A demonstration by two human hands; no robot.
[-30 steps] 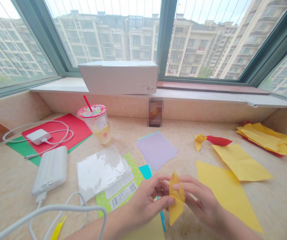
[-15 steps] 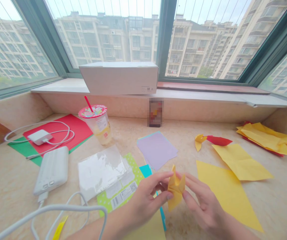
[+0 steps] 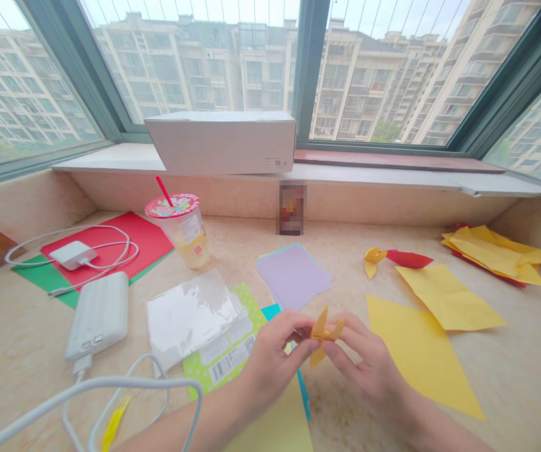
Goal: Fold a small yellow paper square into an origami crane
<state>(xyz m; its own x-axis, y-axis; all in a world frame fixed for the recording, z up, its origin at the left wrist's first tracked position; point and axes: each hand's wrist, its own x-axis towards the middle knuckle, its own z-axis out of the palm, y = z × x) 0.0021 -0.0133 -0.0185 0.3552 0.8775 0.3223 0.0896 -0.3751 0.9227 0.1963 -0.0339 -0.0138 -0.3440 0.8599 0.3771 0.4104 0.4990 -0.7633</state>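
Note:
Between my two hands, above the counter, is a small folded piece of yellow paper (image 3: pixel 323 333) with pointed flaps sticking up and one pointing down. My left hand (image 3: pixel 280 348) pinches its left side between thumb and fingers. From the other side my right hand (image 3: pixel 367 358) grips it, thumb at the front and fingers behind. Below and to the left lies a pale yellow sheet (image 3: pixel 275 420), partly under my left forearm. Flat yellow sheets (image 3: pixel 421 358) lie to the right of my right hand. A lilac sheet (image 3: pixel 294 276) lies just beyond the hands.
On the left are a drink cup (image 3: pixel 188 235) with a straw, a white power bank (image 3: pixel 101 314), a looping cable (image 3: pixel 110 384) and red paper (image 3: pixel 133 242). A clear packet (image 3: pixel 190 317) lies near the middle. A folded yellow-and-red piece (image 3: pixel 407 258) and stacked yellow papers (image 3: pixel 491 251) are at right.
The folded yellow paper has been tipped, so its flaps now spread further apart and its lower part shows less. My right thumb has come in closer to my left thumb.

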